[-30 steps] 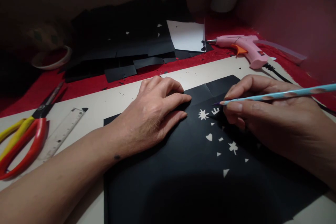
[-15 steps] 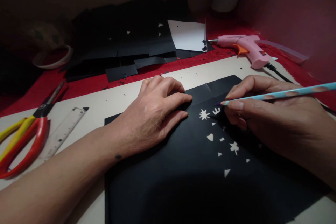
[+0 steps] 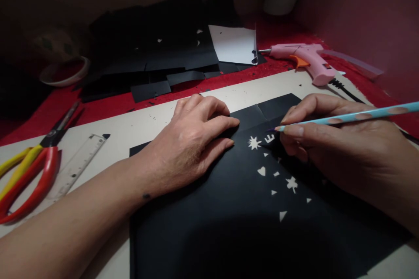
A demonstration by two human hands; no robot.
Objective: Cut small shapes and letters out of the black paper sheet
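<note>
A large sheet of black paper (image 3: 209, 222) lies in front of me, with several small pale shapes showing on it. Among them are a starburst (image 3: 254, 143), an E-like shape (image 3: 269, 139), a heart-like shape (image 3: 261, 171) and a flower-like shape (image 3: 292, 184), plus small triangles. My left hand (image 3: 199, 139) rests on the paper, fingers stretched out and pressing it. In my right hand (image 3: 334, 139) is a light blue colored pencil (image 3: 350, 117), pinched near its sharpened end. Its dark purple tip points at the paper just above the E-like shape; whether it touches I cannot tell.
Scissors (image 3: 49, 157) with red and yellow handles and a clear ruler (image 3: 78, 165) lie at left. Behind are black paper pieces (image 3: 170, 56), a white paper piece (image 3: 234, 43) and a pink glue gun (image 3: 304, 54). A white board (image 3: 108, 122) covers part of a red cloth (image 3: 29, 124).
Hardly anything differs. The view has shifted very slightly; both hands and the pencil keep the same place on the black paper.
</note>
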